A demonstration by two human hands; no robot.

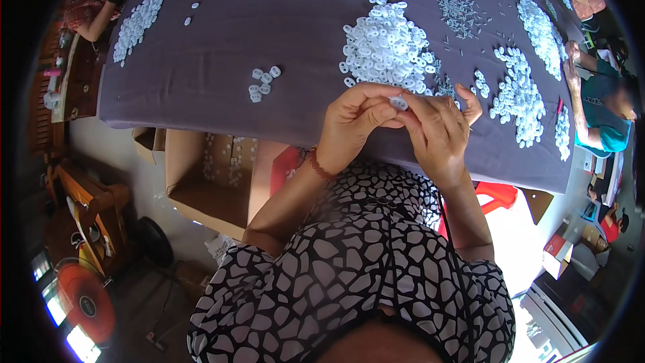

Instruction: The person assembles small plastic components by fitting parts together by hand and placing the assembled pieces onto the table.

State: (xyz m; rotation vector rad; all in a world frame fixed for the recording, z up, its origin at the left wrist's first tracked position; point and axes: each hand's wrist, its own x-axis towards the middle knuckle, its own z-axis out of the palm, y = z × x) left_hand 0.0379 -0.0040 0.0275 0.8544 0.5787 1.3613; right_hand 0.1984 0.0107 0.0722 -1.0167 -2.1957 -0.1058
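Note:
At the table's near edge, my left hand [355, 124] and my right hand [440, 136] meet, fingertips pinched together. Between them is a small white oval plastic piece [398, 103] with dark marks on its face. Both hands grip it, the left from one side and the right from the other. Whether a small pin is also in the right fingers cannot be seen. Just beyond my hands lies a large heap of the same white pieces [386, 44]. Thin metal pins [443, 84] lie partly hidden behind my right hand.
On the dark tablecloth [201, 87] are a small cluster of pieces [262, 84], scattered pins [463, 13] and more heaps to the right [519, 97]. An open cardboard box [222, 195] with pieces inside stands below the left edge. Other people sit at both sides.

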